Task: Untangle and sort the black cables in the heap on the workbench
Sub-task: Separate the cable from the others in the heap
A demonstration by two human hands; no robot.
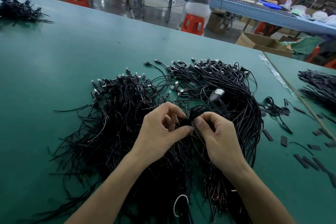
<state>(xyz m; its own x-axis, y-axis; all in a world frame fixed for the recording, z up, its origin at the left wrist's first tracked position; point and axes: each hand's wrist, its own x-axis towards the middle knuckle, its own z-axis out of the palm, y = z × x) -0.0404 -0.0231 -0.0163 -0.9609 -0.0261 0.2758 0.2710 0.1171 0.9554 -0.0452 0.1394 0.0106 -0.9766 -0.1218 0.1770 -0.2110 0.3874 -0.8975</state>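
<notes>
On the green workbench (72, 56) thin black cables (118, 114) lay mostly unsorted; my left hand (160, 132) and right hand (218, 138) pinched one bunch (195, 112).

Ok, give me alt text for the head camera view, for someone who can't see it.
The left hand and right hand pinch a small bunch of black cables over a large tangled heap on a green workbench. A second pile lies far left, a third pile at the right edge.
</notes>
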